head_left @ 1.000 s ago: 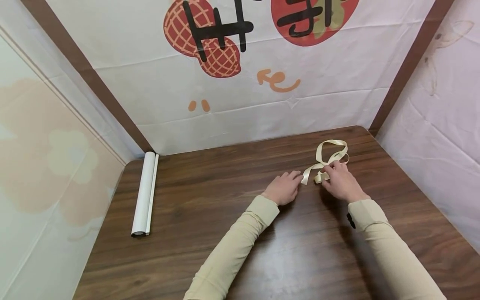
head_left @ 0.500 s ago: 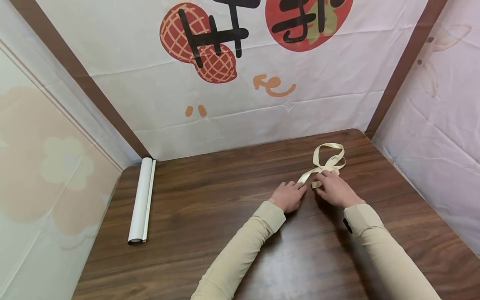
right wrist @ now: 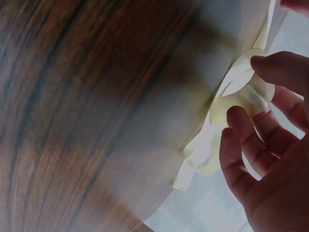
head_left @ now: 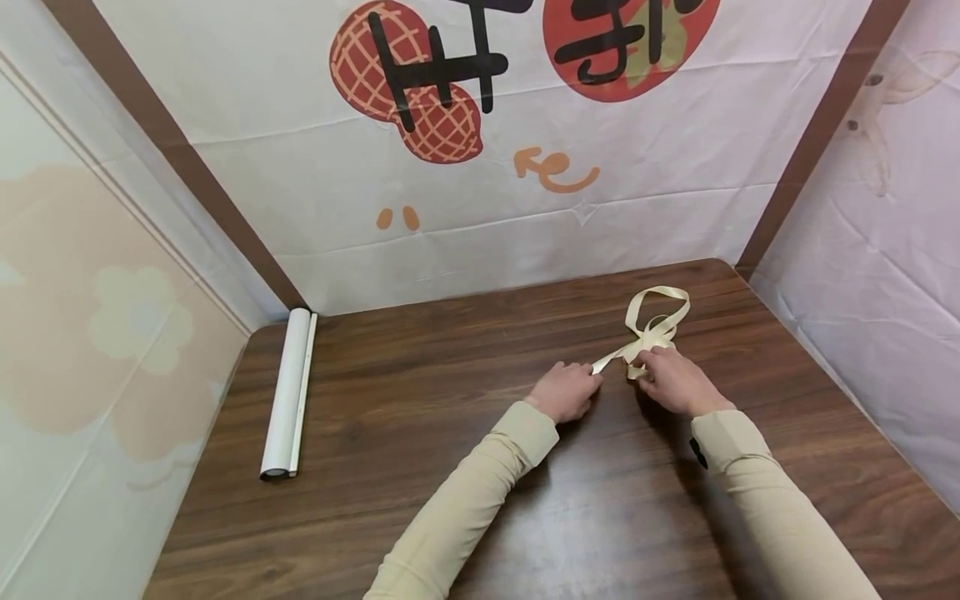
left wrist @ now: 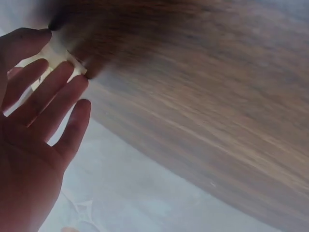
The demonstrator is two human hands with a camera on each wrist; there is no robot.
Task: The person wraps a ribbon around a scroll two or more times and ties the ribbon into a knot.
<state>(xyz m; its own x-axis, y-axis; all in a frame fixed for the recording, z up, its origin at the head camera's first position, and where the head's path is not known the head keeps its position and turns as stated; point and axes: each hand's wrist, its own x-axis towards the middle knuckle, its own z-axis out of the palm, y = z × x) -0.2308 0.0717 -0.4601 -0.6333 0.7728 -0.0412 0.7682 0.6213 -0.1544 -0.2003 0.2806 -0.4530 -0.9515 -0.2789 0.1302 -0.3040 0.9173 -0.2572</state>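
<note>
A cream satin ribbon (head_left: 657, 334) lies loosely knotted near the far right of the wooden table, with a large loop pointing away. My left hand (head_left: 564, 392) holds its left tail, which stretches straight from the knot. In the left wrist view, the ribbon tail (left wrist: 77, 64) shows beside my left hand's fingertips (left wrist: 65, 70); their exact contact is unclear. Just right of it, my right hand (head_left: 678, 382) grips the near part of the bunched ribbon. The right wrist view shows ribbon folds (right wrist: 234, 89) by the thumb and fingers (right wrist: 235, 116), partly hidden.
A white roll (head_left: 287, 396) with a thin white strip alongside lies on the left of the table (head_left: 420, 400). A printed fabric backdrop (head_left: 480, 217) rises behind the table, and fabric panels stand at both sides.
My left hand has come onto the ribbon's tail and moved left, drawing it straighter. The knot has shifted slightly nearer, while my right hand stays close to the same spot.
</note>
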